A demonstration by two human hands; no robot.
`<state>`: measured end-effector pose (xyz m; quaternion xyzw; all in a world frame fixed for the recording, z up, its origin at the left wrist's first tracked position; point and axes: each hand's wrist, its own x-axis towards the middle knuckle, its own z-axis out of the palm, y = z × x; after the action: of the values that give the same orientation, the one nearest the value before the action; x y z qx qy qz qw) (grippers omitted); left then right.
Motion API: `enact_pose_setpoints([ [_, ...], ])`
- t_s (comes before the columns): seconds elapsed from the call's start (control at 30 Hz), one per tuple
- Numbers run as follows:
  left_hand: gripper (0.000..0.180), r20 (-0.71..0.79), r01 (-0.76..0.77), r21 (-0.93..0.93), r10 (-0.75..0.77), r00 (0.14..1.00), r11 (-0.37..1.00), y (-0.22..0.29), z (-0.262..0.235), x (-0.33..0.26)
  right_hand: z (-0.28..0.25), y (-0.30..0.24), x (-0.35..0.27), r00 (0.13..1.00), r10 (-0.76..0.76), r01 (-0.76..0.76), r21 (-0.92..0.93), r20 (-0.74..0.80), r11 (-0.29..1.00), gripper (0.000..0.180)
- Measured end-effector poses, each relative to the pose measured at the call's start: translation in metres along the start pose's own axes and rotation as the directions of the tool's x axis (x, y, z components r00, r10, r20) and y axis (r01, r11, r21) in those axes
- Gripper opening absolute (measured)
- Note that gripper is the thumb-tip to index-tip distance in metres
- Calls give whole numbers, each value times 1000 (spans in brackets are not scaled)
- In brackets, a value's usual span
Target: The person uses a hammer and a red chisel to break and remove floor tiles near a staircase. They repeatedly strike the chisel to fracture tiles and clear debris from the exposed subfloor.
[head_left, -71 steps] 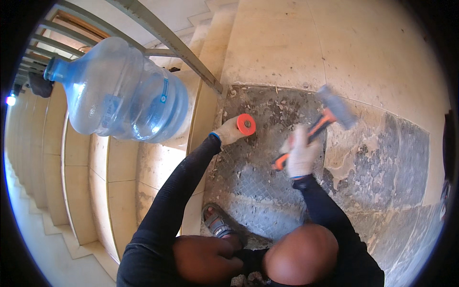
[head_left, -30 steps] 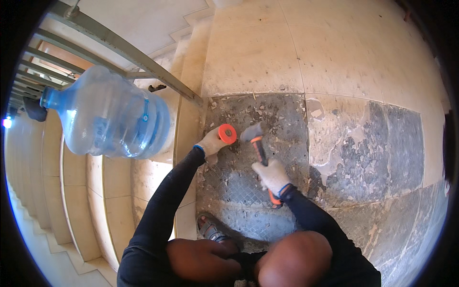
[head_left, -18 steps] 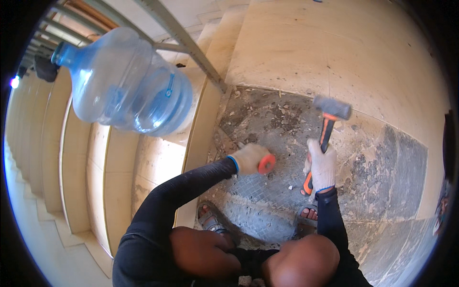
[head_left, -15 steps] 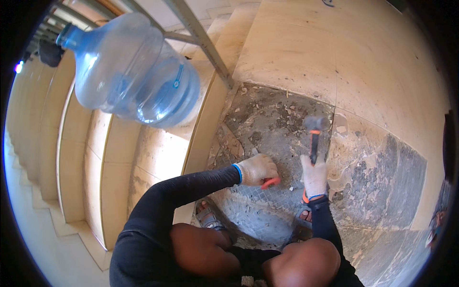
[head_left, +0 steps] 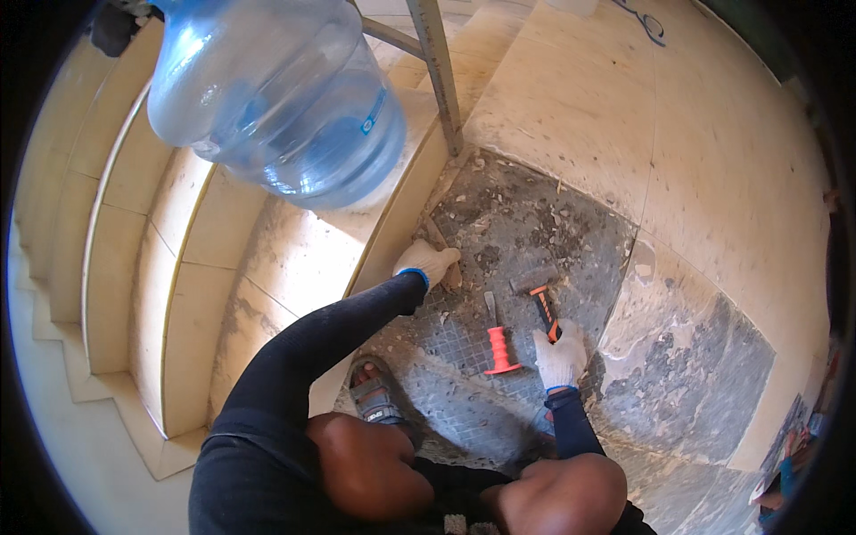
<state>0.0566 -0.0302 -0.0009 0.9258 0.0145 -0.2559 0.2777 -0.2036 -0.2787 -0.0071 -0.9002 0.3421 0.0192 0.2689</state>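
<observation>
My left hand (head_left: 428,263), in a white glove, reaches to the edge of the top stair step, its fingers curled on a brownish piece of broken tile (head_left: 448,267). My right hand (head_left: 560,357), also gloved, grips the end of a hammer (head_left: 538,292) with an orange and black handle. The hammer's head rests on the grey stripped floor patch (head_left: 535,223). A chisel (head_left: 495,334) with an orange hand guard lies loose on the floor between my hands, tip pointing away from me.
A large blue water bottle (head_left: 276,98) lies on the curved beige stairs (head_left: 178,267) at left, beside a metal railing post (head_left: 437,71). Rubble litters the grey patch. Beige tiles (head_left: 695,152) surround it. My sandalled foot (head_left: 379,401) and knees are near the lower edge.
My left hand has let go of the chisel, which now lies on the floor, and moved to the tile piece at the step edge. The raised hammer has come down.
</observation>
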Motion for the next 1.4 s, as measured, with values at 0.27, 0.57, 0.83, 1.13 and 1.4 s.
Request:
enact_pose_setpoints([
  [0.27, 76, -441, 281, -47, -272, 855, 959, 32, 35, -13, -5, -10, -9, 998, -68, 68, -44, -9, 997, 58],
  [0.57, 62, -229, 84, -3, -82, 970, 996, 40, 23, -19, -21, -19, 2, 959, -230, 239, 37, -165, 970, 46],
  [0.83, 59, 29, -282, -244, 298, 954, 928, 46, 19, -67, -15, -56, 2, 941, -212, 95, 395, 263, 914, 49],
  [1.13, 61, 384, -29, -593, 314, 868, 805, 82, 38, -118, -49, -47, -8, 922, -339, 261, 348, 188, 901, 33],
  [1.4, 60, 788, -492, -316, 513, 339, 811, 58, 68, -136, -143, 78, -83, 923, 285, -352, 269, 258, 897, 40],
])
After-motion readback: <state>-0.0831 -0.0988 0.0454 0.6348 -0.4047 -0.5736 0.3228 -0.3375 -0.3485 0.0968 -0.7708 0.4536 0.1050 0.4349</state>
